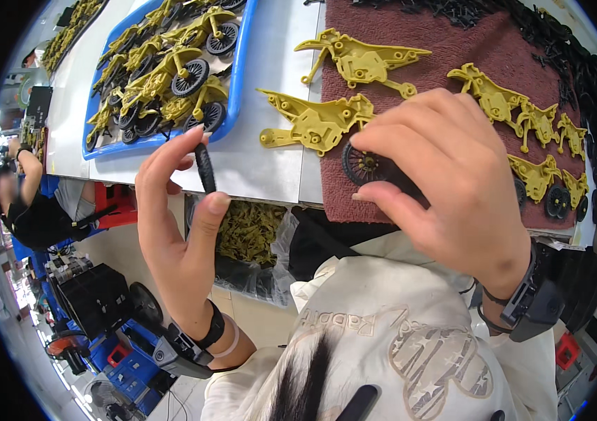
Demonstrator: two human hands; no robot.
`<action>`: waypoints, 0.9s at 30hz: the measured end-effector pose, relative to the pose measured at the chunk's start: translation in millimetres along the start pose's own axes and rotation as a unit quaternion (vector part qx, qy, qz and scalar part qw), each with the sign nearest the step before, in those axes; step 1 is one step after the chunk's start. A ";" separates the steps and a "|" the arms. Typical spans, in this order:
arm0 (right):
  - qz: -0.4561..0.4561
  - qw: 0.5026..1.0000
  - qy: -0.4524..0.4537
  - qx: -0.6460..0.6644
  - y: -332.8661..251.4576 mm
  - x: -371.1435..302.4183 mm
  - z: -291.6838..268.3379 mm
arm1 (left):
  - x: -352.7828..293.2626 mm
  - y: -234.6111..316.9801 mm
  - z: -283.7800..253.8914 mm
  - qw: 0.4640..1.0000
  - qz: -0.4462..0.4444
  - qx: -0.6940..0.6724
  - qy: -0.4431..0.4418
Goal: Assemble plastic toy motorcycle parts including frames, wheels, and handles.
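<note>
My left hand [176,203] is raised in front of the blue tray, pinching a black toy wheel [204,168] between thumb and fingers, seen edge-on. Over the near left edge of a maroon cloth [361,200], my right hand [446,175] has thumb and fingers closed about a second black wheel [361,163], spokes showing; the palm hides part of it. Just beyond lie two yellow toy motorcycle body halves: one half [316,119] straddles the cloth's left edge near my right fingertips, the other half [365,59] sits farther back.
A blue tray [241,84] at the back left holds several yellow motorcycles with black wheels. More yellow halves [491,95] lie on the cloth's right side, with black parts [596,91] heaped beyond. Below the table edge is a bag of yellow parts [249,235]. A person [39,203] sits far left.
</note>
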State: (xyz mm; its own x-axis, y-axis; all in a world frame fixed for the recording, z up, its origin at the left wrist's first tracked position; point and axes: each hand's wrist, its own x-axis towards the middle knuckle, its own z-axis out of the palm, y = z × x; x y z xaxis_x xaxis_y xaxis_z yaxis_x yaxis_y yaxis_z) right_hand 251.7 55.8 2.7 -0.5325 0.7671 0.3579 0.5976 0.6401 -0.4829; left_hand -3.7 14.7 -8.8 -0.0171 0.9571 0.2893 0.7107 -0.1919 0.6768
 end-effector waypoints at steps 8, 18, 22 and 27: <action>0.008 0.999 -0.017 -0.051 -0.7 -4.4 7.3 | 14.6 0.6 15.3 0.991 0.095 0.099 -0.009; 0.012 0.999 -0.013 -0.028 -1.8 -7.6 7.7 | 18.9 8.0 31.8 0.976 0.130 0.174 -0.016; 0.028 0.999 -0.011 -0.029 -0.8 -7.9 6.3 | 23.0 19.1 33.7 0.967 0.116 0.222 -0.039; 0.012 1.000 0.005 -0.027 3.2 -11.8 6.6 | 21.0 32.1 25.9 0.964 0.120 0.233 -0.048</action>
State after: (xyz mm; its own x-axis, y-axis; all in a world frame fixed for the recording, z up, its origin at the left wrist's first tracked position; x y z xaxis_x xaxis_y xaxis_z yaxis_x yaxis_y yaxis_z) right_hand 256.0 48.5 -8.4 -0.5112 0.7826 0.3552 0.6415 0.6225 -0.4482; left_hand 36.9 34.3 1.4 0.2361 0.9176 0.3199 0.9253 -0.3128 0.2145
